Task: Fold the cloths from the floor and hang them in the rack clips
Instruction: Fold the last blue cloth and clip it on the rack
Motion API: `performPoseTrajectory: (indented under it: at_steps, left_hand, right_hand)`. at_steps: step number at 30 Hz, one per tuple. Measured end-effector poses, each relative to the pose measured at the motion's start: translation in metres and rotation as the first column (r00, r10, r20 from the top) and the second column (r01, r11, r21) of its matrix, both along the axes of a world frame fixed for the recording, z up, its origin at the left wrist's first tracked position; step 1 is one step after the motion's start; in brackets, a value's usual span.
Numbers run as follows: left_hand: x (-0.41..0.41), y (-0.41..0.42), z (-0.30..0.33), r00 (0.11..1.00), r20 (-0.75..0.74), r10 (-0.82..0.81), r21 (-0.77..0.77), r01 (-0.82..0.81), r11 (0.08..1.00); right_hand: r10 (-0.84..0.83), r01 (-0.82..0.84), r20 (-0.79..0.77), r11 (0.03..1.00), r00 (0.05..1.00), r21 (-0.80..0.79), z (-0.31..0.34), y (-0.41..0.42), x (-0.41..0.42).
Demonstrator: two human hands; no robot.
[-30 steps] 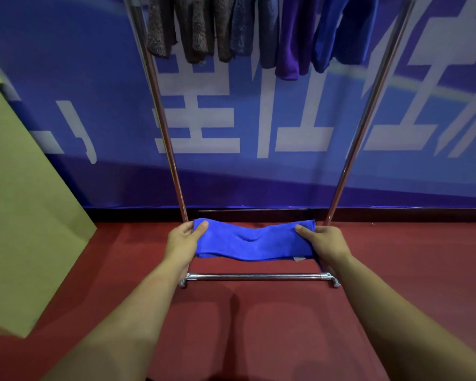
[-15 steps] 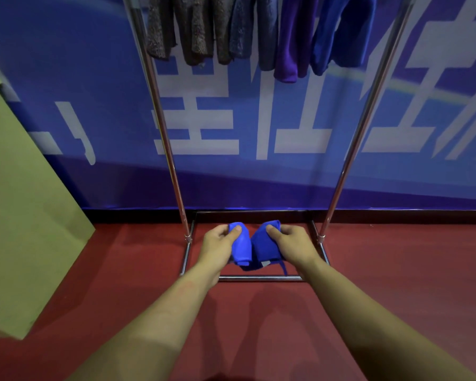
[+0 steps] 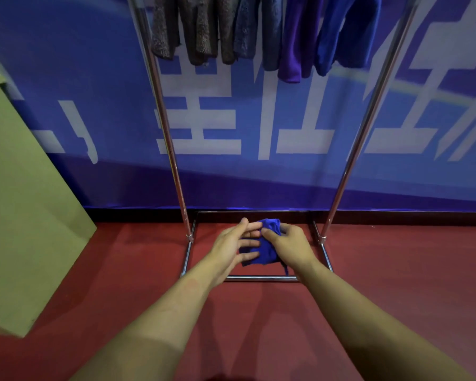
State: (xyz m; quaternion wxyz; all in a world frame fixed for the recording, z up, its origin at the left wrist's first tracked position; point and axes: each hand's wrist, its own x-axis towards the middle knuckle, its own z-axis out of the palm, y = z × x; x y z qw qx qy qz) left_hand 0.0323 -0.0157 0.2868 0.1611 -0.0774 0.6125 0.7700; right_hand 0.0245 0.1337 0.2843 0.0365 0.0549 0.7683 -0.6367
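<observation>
The small bright-blue microfibre cloth [image 3: 268,244] is held above the red floor [image 3: 396,270], inside the chrome rack's base frame [image 3: 261,278]. The right hand [image 3: 289,247] pinches its folded edges; the left hand [image 3: 231,247] presses flat, fingers straight. Best to align the corners before lifting towards the clips.

The top of the rack [image 3: 160,105] runs out past the upper edge, so its clips and the upper parts of the hanging cloths [image 3: 259,31] are cut off. The blue cloth [image 3: 270,243] is mostly covered by the left hand [image 3: 231,247] and right hand [image 3: 290,246]; its folds cannot be made out. The green board [image 3: 25,202] runs off the left edge.
</observation>
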Motion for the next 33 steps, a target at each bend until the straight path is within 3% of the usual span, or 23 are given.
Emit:
performPoseTrajectory:
  at_steps: [4,7,10,13,17,19,23,27,29,31,33]
  left_hand:
    - [-0.009,-0.008,-0.006,0.973,-0.11,0.202,-0.127,-0.216,0.968]
    - [-0.01,-0.02,-0.014,0.973,-0.038,0.228,-0.161,-0.231,0.959]
    - [-0.004,-0.024,-0.013,0.987,0.156,0.033,0.023,-0.037,0.999]
    - [-0.002,-0.023,-0.007,0.981,0.192,0.016,0.163,-0.048,0.985]
    - [-0.007,-0.022,-0.005,0.989,0.064,0.135,0.224,-0.146,0.963]
    - [-0.008,-0.02,-0.006,0.984,-0.011,0.177,0.163,-0.173,0.971]
    - [-0.009,-0.018,-0.009,0.964,-0.124,0.236,0.028,-0.235,0.972]
    - [-0.009,-0.018,-0.008,0.962,-0.119,0.244,0.004,-0.245,0.97]
    - [-0.01,-0.018,-0.011,0.965,-0.083,0.248,0.014,-0.248,0.969]
    - [-0.011,-0.018,-0.012,0.966,-0.063,0.252,0.007,-0.252,0.968]
    - [-0.011,-0.017,-0.013,0.971,-0.052,0.232,-0.037,-0.234,0.971]
  right_hand:
    - [-0.095,0.098,0.042,0.99,0.995,-0.097,0.005,-0.001,-0.002]
    - [-0.139,0.163,0.123,0.963,0.983,-0.216,0.012,0.002,-0.004]
    - [-0.163,0.22,0.225,0.94,0.961,-0.259,0.014,0.007,-0.007]
    - [-0.165,0.236,0.279,0.941,0.946,-0.243,0.014,0.01,-0.009]
    - [-0.19,0.25,0.239,0.934,0.952,-0.256,0.013,0.014,-0.008]
    - [-0.198,0.263,0.219,0.908,0.955,-0.327,0.011,0.014,-0.007]
    - [-0.21,0.274,0.222,0.911,0.952,-0.31,0.004,0.015,-0.009]
    - [-0.205,0.261,0.233,0.936,0.951,-0.238,-0.008,0.019,-0.017]
    - [-0.221,0.244,0.188,0.964,0.957,-0.105,-0.018,0.022,-0.019]
    - [-0.23,0.216,0.049,0.957,0.972,0.192,-0.024,0.022,-0.018]
    - [-0.18,0.228,-0.171,0.917,0.969,0.328,-0.023,0.019,-0.013]
